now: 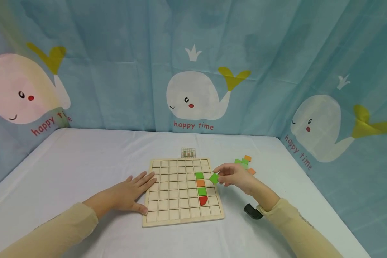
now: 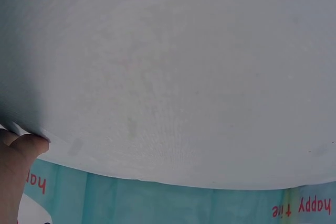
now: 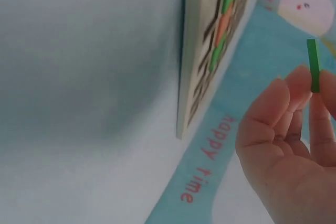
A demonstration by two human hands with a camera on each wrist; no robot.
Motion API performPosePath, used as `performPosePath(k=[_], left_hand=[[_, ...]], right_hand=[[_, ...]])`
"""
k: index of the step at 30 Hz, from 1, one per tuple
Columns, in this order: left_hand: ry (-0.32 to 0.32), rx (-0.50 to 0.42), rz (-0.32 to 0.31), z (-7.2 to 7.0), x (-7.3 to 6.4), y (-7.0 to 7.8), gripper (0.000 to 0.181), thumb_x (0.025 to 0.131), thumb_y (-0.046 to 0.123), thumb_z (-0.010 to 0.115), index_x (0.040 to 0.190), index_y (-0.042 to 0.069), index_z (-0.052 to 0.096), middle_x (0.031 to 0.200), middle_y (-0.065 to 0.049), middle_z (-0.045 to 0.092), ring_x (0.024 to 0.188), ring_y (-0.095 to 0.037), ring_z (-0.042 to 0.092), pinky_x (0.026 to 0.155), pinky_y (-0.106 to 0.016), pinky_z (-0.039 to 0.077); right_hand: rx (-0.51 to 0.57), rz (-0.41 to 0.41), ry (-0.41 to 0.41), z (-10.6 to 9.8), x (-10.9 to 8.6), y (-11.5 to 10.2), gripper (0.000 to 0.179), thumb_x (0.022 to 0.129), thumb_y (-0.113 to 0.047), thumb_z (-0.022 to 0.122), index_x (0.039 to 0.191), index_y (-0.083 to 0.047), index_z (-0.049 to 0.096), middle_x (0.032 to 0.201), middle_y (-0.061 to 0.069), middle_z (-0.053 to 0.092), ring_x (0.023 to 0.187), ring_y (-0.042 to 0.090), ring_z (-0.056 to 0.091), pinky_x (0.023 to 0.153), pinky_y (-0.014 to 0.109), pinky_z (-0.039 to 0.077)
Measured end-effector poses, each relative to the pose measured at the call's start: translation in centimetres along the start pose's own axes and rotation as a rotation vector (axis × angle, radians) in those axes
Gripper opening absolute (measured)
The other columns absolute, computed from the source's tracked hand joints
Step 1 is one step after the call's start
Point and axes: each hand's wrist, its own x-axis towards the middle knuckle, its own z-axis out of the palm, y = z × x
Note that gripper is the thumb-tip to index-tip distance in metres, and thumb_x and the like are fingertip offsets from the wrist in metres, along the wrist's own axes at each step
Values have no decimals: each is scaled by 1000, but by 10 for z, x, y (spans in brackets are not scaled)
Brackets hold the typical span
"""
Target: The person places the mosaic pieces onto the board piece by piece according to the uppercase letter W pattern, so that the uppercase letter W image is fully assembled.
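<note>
A wooden grid board [image 1: 172, 195] lies on the white table. One column near its right side holds two green square tiles, an orange square tile [image 1: 200, 183] between them, and a red rounded tile [image 1: 203, 200] below. My left hand [image 1: 127, 193] rests with spread fingers on the board's left edge; the left wrist view shows only part of this hand [image 2: 21, 153]. My right hand [image 1: 237, 177] pinches a green square tile [image 1: 214, 178] above the board's right edge. In the right wrist view that tile [image 3: 313, 66] appears edge-on between thumb and fingertips.
Loose green and orange tiles [image 1: 244, 162] lie beyond my right hand. A small printed grid card [image 1: 188, 153] is behind the board. A black curved object [image 1: 253, 211] sits by my right wrist, partly hidden. A blue whale-print curtain [image 1: 125, 71] surrounds the table [image 1: 122, 236].
</note>
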Motion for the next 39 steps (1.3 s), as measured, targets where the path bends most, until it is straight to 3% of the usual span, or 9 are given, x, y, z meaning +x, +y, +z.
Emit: performPosePath(k=[21,30,39], left_hand=[[-5,-14,1,-1,-1,1,107,80,70,57,153,1,21,160,-20,10,144,-44,9,105,-69,18],[-1,-7,-7,1,0,-1,107,80,71,56,153,1,21,160,-19,10,144,-43,10,105,-69,18],[1,-5,-10,1,-1,0,107,80,72,56,153,1,21,160,-19,10,145,-43,10,106,-69,18]], right_hand=[[-72,-12,-143,31,10,7,24,89,2,65,113,6,68,87,-1,67,77,12,56,68,27,48],[-154,-58,-184,46,16,8,20,87,3,68,106,4,72,81,-1,64,77,12,53,67,23,45],[-251,-107,-217,55,24,5,16,88,2,67,102,2,74,93,3,71,80,8,57,72,21,48]])
